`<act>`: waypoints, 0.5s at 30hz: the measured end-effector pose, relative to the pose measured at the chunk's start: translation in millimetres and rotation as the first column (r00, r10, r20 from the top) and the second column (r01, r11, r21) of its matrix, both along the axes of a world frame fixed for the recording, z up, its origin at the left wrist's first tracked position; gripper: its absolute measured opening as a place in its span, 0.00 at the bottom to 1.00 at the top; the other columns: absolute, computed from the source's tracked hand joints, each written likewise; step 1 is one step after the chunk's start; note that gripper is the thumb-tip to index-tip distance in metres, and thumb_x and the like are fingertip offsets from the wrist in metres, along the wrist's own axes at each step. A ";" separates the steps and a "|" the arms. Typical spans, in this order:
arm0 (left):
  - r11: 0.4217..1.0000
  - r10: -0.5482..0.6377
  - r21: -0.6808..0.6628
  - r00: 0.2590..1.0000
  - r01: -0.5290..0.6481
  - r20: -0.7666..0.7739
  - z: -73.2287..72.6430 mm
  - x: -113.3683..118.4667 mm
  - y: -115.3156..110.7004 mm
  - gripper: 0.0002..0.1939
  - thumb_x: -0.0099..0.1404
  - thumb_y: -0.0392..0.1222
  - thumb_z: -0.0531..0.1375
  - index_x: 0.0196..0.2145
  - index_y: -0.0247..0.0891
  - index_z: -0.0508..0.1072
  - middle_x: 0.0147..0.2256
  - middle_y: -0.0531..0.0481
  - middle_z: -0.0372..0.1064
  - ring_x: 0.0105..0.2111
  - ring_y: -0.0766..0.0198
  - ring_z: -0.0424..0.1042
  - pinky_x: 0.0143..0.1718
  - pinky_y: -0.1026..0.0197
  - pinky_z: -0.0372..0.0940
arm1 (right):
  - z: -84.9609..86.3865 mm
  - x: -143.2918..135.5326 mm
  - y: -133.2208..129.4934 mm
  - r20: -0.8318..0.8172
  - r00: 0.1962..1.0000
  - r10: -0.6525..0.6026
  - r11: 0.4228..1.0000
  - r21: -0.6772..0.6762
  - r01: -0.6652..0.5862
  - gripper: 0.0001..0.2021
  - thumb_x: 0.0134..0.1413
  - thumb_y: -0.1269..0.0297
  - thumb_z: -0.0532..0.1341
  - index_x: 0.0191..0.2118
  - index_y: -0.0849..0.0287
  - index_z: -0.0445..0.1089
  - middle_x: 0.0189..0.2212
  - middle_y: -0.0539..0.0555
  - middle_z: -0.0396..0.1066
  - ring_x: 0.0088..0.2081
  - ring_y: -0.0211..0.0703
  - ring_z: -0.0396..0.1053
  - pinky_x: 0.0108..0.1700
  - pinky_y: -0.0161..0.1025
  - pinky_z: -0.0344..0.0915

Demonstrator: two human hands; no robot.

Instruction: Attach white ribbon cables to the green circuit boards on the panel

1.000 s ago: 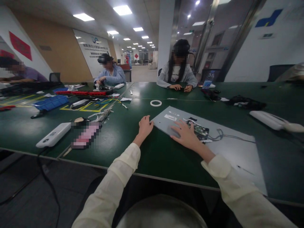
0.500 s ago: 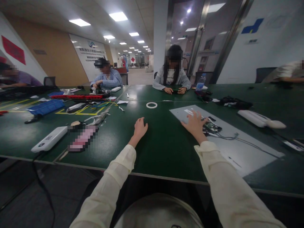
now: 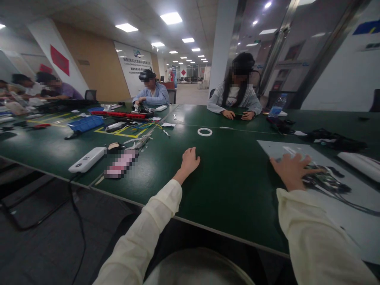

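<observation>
My right hand (image 3: 292, 170) rests on the left part of a flat grey board (image 3: 274, 147), its fingers spread. Close to those fingertips lies a small circuit board (image 3: 329, 180) with dark cables, partly hidden by the hand. My left hand (image 3: 190, 161) is low over the green table (image 3: 228, 190), with nothing visible in it. Its fingers are slightly bent and the thumb stands apart. Beyond the left hand lies a white ring (image 3: 204, 132), like a roll of tape, not touched.
To the left are a pink phone (image 3: 122, 163), a white power bank-like device (image 3: 87, 160) with a black cable, loose wires, and a blue tray (image 3: 85, 123). At right stand a water bottle (image 3: 277, 106) and a white device (image 3: 360, 165). Co-workers sit across the table.
The view has turned left. My right hand and the grey board have shifted right together, widening the gap to the white ring. My left hand stays near the same spot.
</observation>
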State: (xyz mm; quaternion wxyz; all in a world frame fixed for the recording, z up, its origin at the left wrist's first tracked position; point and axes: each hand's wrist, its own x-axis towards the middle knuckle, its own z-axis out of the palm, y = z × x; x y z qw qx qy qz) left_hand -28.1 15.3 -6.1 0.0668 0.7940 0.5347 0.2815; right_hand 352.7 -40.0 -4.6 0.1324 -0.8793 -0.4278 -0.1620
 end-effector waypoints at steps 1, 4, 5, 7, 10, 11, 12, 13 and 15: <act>1.000 0.001 0.002 1.000 -0.001 -0.008 1.0 0.6 -0.8 0.25 0.63 0.43 0.52 0.56 0.32 0.55 0.54 0.39 0.58 0.55 0.56 0.57 0.55 0.54 0.54 | -0.4 0.8 -1.3 0.013 1.000 0.006 1.000 -0.022 -0.005 0.27 0.56 0.50 0.43 0.51 0.65 0.64 0.57 0.72 0.45 0.59 0.70 0.30 0.47 0.73 0.30; 1.000 0.022 0.002 0.999 -0.022 -0.038 3.7 2.3 -2.6 0.25 0.62 0.42 0.52 0.56 0.32 0.56 0.52 0.38 0.60 0.54 0.55 0.59 0.54 0.54 0.55 | 0.0 6.3 -5.3 0.015 1.000 0.024 0.995 -0.097 -0.023 0.26 0.55 0.49 0.44 0.51 0.57 0.65 0.57 0.67 0.48 0.60 0.66 0.31 0.49 0.72 0.29; 1.000 0.025 0.002 0.999 -0.025 -0.047 4.3 2.6 -3.0 0.25 0.62 0.42 0.51 0.56 0.32 0.56 0.52 0.38 0.60 0.53 0.55 0.60 0.53 0.54 0.56 | 0.6 9.5 -7.0 0.003 1.000 0.027 0.993 -0.118 -0.027 0.26 0.55 0.48 0.44 0.52 0.56 0.64 0.58 0.66 0.48 0.60 0.67 0.32 0.49 0.72 0.30; 1.000 0.021 0.006 0.998 -0.020 -0.060 4.8 2.7 -3.6 0.25 0.62 0.42 0.51 0.56 0.32 0.55 0.51 0.38 0.60 0.52 0.55 0.60 0.53 0.54 0.56 | 1.8 16.9 -11.3 -0.026 1.000 0.006 0.991 -0.133 -0.009 0.27 0.54 0.47 0.44 0.53 0.54 0.63 0.59 0.65 0.47 0.60 0.67 0.31 0.50 0.72 0.30; 1.000 0.009 0.016 0.998 -0.008 -0.065 4.2 2.0 -4.0 0.25 0.62 0.42 0.51 0.56 0.31 0.55 0.52 0.37 0.60 0.53 0.54 0.60 0.53 0.54 0.56 | 3.3 26.0 -18.7 -0.111 0.993 -0.045 0.987 -0.159 0.027 0.31 0.51 0.40 0.43 0.54 0.52 0.62 0.59 0.65 0.47 0.60 0.69 0.31 0.50 0.73 0.31; 1.000 0.005 0.016 0.998 -0.004 -0.065 3.9 1.8 -3.9 0.25 0.63 0.42 0.51 0.56 0.31 0.55 0.52 0.38 0.60 0.53 0.54 0.60 0.53 0.54 0.56 | 3.6 27.2 -21.0 -0.136 0.989 -0.059 0.986 -0.164 0.036 0.33 0.49 0.38 0.43 0.55 0.51 0.61 0.60 0.65 0.47 0.60 0.70 0.31 0.50 0.73 0.31; 1.000 0.001 0.015 0.998 0.000 -0.067 3.6 1.6 -3.8 0.25 0.63 0.42 0.51 0.56 0.31 0.54 0.52 0.38 0.60 0.53 0.54 0.60 0.53 0.54 0.56 | 3.8 27.5 -23.1 -0.152 0.986 -0.069 0.986 -0.163 0.044 0.35 0.49 0.37 0.42 0.55 0.51 0.61 0.60 0.65 0.46 0.60 0.71 0.32 0.50 0.73 0.31; 1.000 -0.003 0.012 0.998 0.004 -0.069 3.4 1.5 -3.6 0.26 0.63 0.43 0.51 0.56 0.32 0.54 0.52 0.38 0.60 0.53 0.54 0.60 0.53 0.54 0.56 | 3.9 26.9 -24.8 -0.160 0.985 -0.072 0.987 -0.157 0.047 0.35 0.48 0.36 0.41 0.55 0.52 0.61 0.59 0.66 0.47 0.60 0.71 0.33 0.50 0.73 0.32; 1.000 -0.007 0.007 0.997 0.007 -0.076 3.0 1.4 -3.1 0.26 0.63 0.43 0.51 0.56 0.32 0.54 0.51 0.39 0.60 0.53 0.54 0.60 0.54 0.54 0.56 | 3.8 24.4 -27.3 -0.159 0.985 -0.071 0.991 -0.127 0.051 0.37 0.48 0.36 0.40 0.56 0.53 0.61 0.58 0.67 0.48 0.59 0.72 0.36 0.50 0.73 0.32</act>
